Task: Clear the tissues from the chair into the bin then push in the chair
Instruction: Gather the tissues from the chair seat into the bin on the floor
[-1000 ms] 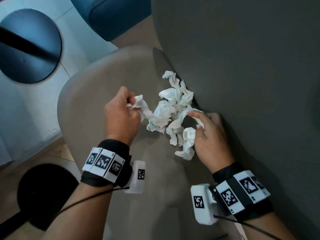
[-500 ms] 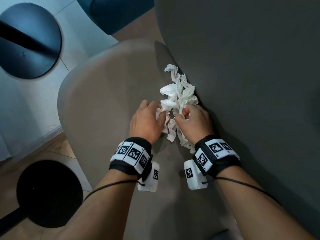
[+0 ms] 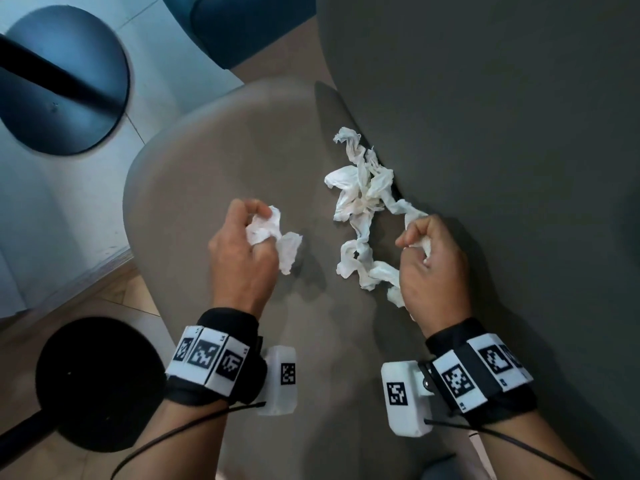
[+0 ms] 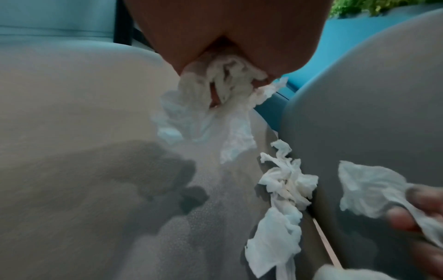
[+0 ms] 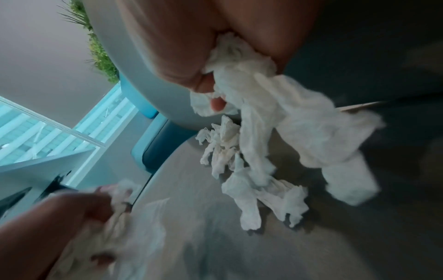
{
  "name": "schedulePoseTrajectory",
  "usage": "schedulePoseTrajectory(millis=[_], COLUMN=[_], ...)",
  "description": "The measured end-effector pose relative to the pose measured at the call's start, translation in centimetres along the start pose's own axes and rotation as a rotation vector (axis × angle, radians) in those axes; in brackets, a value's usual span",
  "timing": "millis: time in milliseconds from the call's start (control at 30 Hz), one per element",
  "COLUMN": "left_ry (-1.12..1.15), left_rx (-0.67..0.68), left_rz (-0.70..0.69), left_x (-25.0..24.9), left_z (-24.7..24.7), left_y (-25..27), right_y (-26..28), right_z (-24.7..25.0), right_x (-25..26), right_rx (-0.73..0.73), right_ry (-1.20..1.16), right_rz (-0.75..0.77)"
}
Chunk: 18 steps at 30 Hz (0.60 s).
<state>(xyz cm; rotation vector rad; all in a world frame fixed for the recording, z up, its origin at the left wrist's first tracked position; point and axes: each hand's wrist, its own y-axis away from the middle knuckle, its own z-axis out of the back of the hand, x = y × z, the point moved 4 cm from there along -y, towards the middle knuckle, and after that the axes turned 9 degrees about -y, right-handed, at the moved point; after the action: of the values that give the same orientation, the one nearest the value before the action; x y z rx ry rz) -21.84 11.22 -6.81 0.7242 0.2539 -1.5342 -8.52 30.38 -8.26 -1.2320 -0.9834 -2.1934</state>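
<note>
Crumpled white tissues (image 3: 360, 195) lie on the grey chair seat (image 3: 207, 161), against the dark backrest (image 3: 485, 133). My left hand (image 3: 247, 244) is curled round a wad of tissue (image 3: 273, 237), held over the middle of the seat; the left wrist view shows that tissue (image 4: 215, 98) hanging from the fingers. My right hand (image 3: 429, 261) grips more tissue (image 3: 381, 275) near the backrest, with strands (image 5: 287, 121) trailing from the fist. A loose clump (image 4: 285, 180) (image 5: 223, 147) stays on the seat between and beyond the hands.
A round black table base (image 3: 62, 81) stands on the pale floor at upper left. Another black round base (image 3: 100, 386) sits at lower left on wood flooring. A blue chair (image 3: 242, 26) is behind the seat. No bin is in view.
Both hands were together on the pile half a second ago; they have pulled apart and back toward me, each carrying tissue, leaving a clump by the backrest.
</note>
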Motion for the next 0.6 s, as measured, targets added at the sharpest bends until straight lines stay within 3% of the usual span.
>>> schedulePoseTrajectory(millis=[133,333,433,600], left_ry=[-0.145,-0.388,-0.434,-0.312], left_rx=[0.118,0.288,0.266,0.155], left_rz=[-0.139,-0.247,-0.305,-0.266], left_x=[-1.9,-4.3,-4.4,-3.4], left_z=[-3.4,-8.8,-9.6,-7.8], left_y=[-1.8,-4.5,-5.2,-5.1], right_y=[-0.1,-2.6,-3.4,-3.8], right_z=[-1.0,-3.4,-4.6,-4.7], right_x=[-0.7,-2.5,-3.4,-4.3], right_rx=[0.022,0.114,0.116,0.105], right_ry=[-0.024,0.206,0.232,0.339], right_rz=[-0.115,-0.187,-0.136,-0.087])
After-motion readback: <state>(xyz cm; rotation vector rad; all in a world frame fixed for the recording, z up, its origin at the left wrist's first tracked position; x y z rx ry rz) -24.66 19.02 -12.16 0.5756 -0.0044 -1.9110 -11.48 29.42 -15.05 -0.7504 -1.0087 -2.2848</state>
